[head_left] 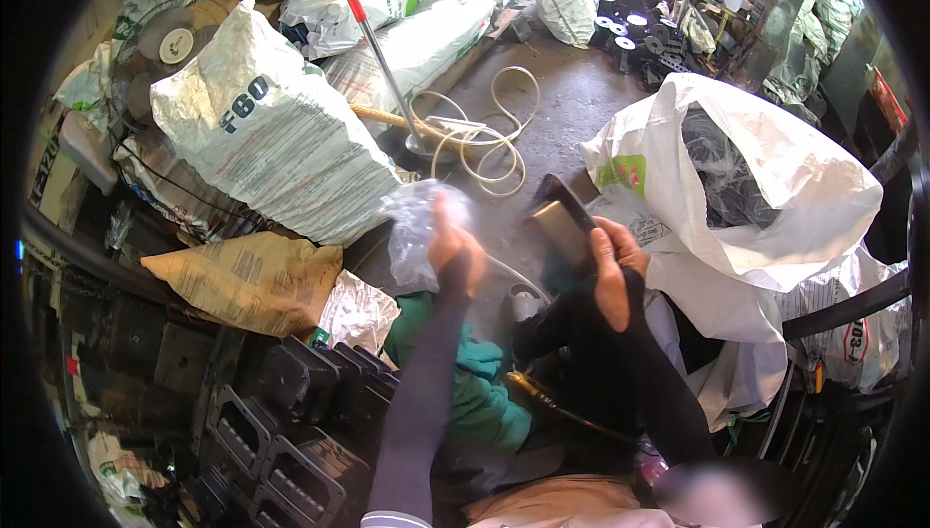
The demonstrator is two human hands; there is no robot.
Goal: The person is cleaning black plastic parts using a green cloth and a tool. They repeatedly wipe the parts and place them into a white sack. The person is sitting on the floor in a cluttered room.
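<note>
My left hand (458,255), smeared by motion, is closed on a crumpled clear plastic bag (411,228) held in front of me. My right hand (618,271) grips a dark, flat rectangular part (570,223) by its near end, thumb on top; a brownish-gold face shows on it. The two hands are apart, with the plastic left of the part. Below them lies green cloth (473,368). Several black moulded parts with open frames (291,465) are stacked at the lower left, beside my left forearm.
A large open white sack (668,140) holding dark stringy material (727,174) stands at the right. White printed sacks (262,121) and a tan sack (247,281) fill the left. On the floor, a coiled pale hose (504,145) lies by a red-handled metal rod (378,48).
</note>
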